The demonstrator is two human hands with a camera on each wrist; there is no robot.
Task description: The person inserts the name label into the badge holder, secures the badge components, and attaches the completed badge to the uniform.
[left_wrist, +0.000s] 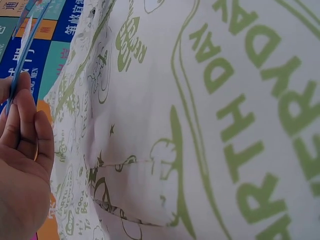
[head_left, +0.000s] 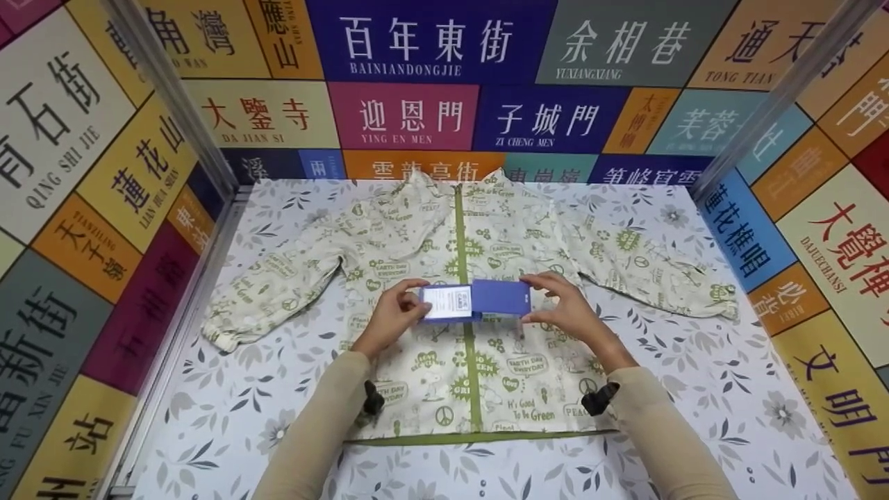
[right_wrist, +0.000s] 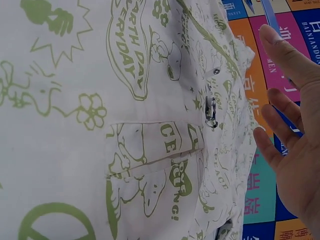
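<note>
Above the middle of the counter, the left hand and right hand hold up a blue-purple card case, over a patterned jacket laid with its collar at the far edge and its hem toward the near one. The left hand pinches the end bearing a white card between thumb and fingers; the right hand grasps the plain panel by its outer edge. Whether the two parts are hinged or merely touching I cannot tell. The right hand's hold looks the weaker, being only at the rim, so that panel could slip if the hands pulled unevenly. Tugging outward might strain or part the join in the middle; tipping the left end could let the white card slide out, if it is loose. Anything dropped would probably land by the green front strip, where the pale printed fabric might hide the card.
</note>
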